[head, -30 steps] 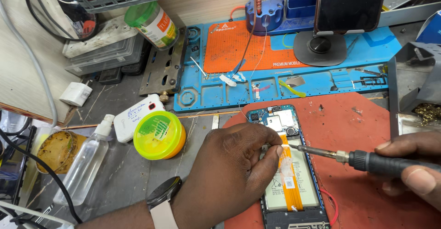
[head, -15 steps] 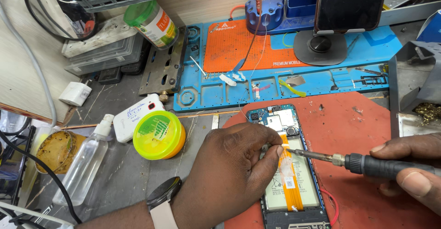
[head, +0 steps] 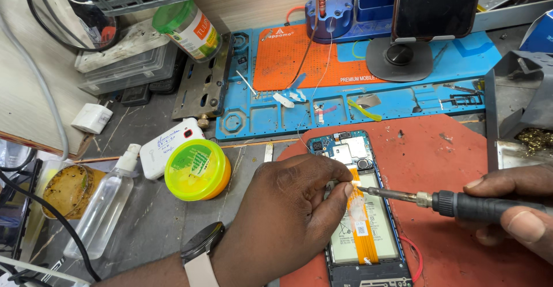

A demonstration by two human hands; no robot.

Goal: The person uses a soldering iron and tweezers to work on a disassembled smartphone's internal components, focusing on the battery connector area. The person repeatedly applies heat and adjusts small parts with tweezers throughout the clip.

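Observation:
An opened phone [head: 362, 206] lies face down on a red mat [head: 438, 160], its circuit board, battery and an orange flex cable [head: 362, 218] exposed. My left hand [head: 288, 218], with a watch on the wrist, rests at the phone's left edge, fingertips pinched at the top of the flex cable. A thin solder wire [head: 314, 91] runs up from those fingers. My right hand [head: 512, 209] grips a black soldering iron [head: 461, 203]; its metal tip touches the flex cable beside my left fingertips.
A blue and orange repair mat [head: 345, 91] lies behind, with a phone on a round stand [head: 403, 56] and a blue holder [head: 328, 10]. A yellow-green flux tin [head: 197, 169], a clear spray bottle [head: 103, 206], a white charger [head: 92, 118] and cables sit left. A metal tray [head: 518, 108] stands right.
The soldering iron's tip has crept slightly left toward my left fingertips. Both hands otherwise hold their places.

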